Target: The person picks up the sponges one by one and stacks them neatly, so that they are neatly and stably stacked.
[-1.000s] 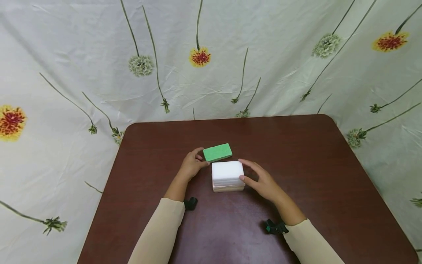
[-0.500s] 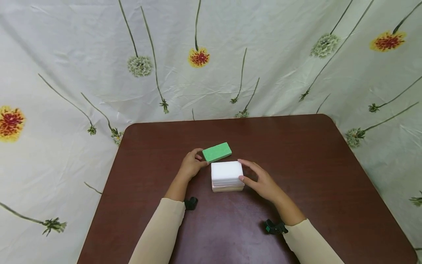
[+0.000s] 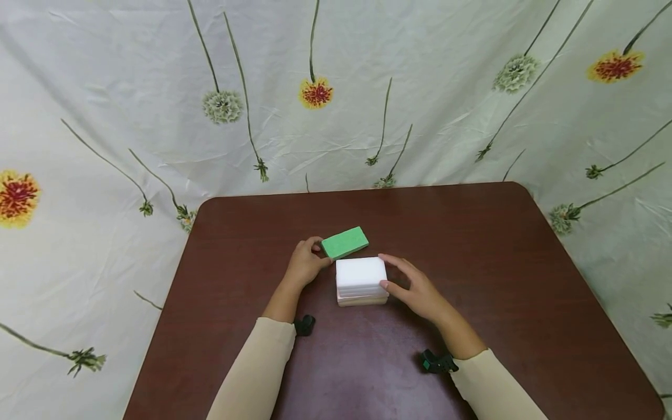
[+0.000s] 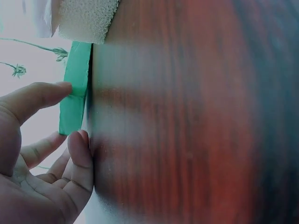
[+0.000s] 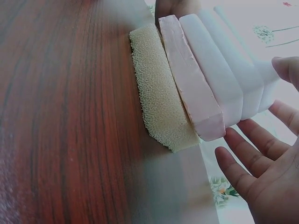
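A green rectangular block (image 3: 345, 242) lies on the brown table, slightly turned. My left hand (image 3: 305, 262) pinches its left end, thumb (image 4: 60, 89) on the near face and index finger around the far corner. Just in front stands a stack: smooth white blocks (image 3: 360, 271) on top, a pale pink block (image 5: 191, 84) under them, and a porous beige sponge (image 5: 156, 86) at the bottom. At the stack's right end is my right hand (image 3: 420, 291), fingers fairly straight, thumb and index tips at the top white block's front and back corners.
The wood-grain table (image 3: 472, 245) has rounded back corners. Behind it and along the sides hangs a white cloth (image 3: 441, 46) printed with flowers. A dark wrist device (image 3: 438, 361) sits on the right wrist, another (image 3: 304, 325) on the left.
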Tool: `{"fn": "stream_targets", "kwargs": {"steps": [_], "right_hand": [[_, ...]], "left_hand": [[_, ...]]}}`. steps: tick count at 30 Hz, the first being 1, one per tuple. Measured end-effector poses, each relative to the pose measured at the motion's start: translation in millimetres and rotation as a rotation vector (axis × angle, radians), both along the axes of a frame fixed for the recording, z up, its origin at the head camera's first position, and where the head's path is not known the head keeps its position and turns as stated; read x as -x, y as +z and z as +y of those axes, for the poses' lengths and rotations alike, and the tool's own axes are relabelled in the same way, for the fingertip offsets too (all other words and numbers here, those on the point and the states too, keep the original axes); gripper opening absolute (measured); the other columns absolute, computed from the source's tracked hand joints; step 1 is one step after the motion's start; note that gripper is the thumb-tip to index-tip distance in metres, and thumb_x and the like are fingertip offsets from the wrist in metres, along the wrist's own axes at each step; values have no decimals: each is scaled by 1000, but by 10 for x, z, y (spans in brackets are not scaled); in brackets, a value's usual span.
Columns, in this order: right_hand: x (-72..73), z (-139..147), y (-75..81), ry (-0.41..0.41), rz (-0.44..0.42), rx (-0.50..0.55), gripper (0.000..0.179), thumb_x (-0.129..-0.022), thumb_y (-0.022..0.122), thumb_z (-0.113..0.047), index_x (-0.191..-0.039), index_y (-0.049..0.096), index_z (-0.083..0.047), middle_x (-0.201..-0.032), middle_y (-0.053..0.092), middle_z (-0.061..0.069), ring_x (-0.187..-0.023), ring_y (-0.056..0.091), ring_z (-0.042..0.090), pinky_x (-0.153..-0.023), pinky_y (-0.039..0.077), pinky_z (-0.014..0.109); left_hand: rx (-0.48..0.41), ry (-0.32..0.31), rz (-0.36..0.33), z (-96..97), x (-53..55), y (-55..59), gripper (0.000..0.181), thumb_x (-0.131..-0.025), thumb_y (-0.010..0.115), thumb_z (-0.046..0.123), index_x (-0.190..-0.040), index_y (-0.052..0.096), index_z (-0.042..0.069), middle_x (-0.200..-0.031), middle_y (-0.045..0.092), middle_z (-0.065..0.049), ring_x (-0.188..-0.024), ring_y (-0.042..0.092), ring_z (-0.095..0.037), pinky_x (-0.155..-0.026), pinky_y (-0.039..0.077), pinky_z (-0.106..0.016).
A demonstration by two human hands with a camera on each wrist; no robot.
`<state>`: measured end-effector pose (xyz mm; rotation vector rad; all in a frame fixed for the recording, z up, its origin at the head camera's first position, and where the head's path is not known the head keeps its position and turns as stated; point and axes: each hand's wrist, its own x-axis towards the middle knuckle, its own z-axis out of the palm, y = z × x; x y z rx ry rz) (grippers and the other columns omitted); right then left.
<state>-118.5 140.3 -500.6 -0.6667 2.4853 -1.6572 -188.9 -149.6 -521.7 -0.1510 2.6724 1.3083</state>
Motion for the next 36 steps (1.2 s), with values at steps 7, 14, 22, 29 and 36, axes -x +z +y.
{"fn": "stream_targets", "kwargs": {"steps": [7,14,22,29,36], "right_hand": [[12,-3,-2,12,26,-1,57,-95,72,-16,-148,51,-15,-147,54,5,-131,53,26,-105,47,54],[14,-4,10,12,20,-10,57,-95,72,-17,-148,51,-13,-148,54,4,-133,52,26,-106,47,53],[9,-3,14,14,22,-9,57,-96,71,-18,-148,51,-18,-148,53,3,-133,52,27,-105,47,53],[6,0,22,9,10,-19,57,-96,71,-19,-149,51,-22,-149,53,2,-136,51,26,-107,46,52],[19,6,16,9,11,-29,58,-96,71,-20,-149,50,-14,-151,52,3,-134,51,27,-106,47,51]], "left_hand": [[-5,5,41,-17,-26,30,59,-85,80,21,-136,55,5,-129,54,-15,-105,62,-28,-86,54,-38],[-15,31,40,-54,-45,52,60,-86,80,25,-137,55,7,-131,55,-12,-107,65,-28,-85,55,-39],[-40,46,59,-109,-99,109,61,-87,79,29,-139,54,9,-133,53,-10,-103,67,-26,-80,55,-36],[-98,59,70,-133,-161,183,61,-88,78,28,-140,53,11,-133,52,-7,-104,67,-24,-77,54,-31],[-158,55,104,-124,-211,309,59,-87,78,26,-139,54,12,-129,53,-7,-102,67,-24,-72,51,-27]]}}
